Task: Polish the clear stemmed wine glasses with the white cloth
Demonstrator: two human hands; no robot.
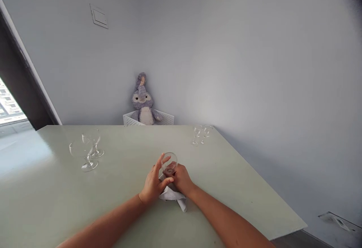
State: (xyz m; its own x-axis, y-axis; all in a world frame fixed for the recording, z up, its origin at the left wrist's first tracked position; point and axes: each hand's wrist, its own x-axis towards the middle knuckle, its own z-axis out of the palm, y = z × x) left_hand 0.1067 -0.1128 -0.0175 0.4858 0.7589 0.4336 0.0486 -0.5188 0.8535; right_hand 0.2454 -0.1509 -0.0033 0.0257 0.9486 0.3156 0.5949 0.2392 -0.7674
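At the left of the pale counter (pixel 121 180), two clear stemmed goblets (pixel 89 165) stand upright close together, while past the far edge a grey plush toy (pixel 146 115) sits in a white perforated basket (pixel 168 118). Near the middle, the left hand (pixel 152 185) has its fingers spread beside a small clear glass (pixel 173 158), though whether it grips cannot be told; a white cloth (pixel 172 194) bunches beneath, and the right hand (pixel 183 179) is clasped around the glass's lower part. Farther right, two small stemmed glasses (pixel 197 131) stand near the far edge.
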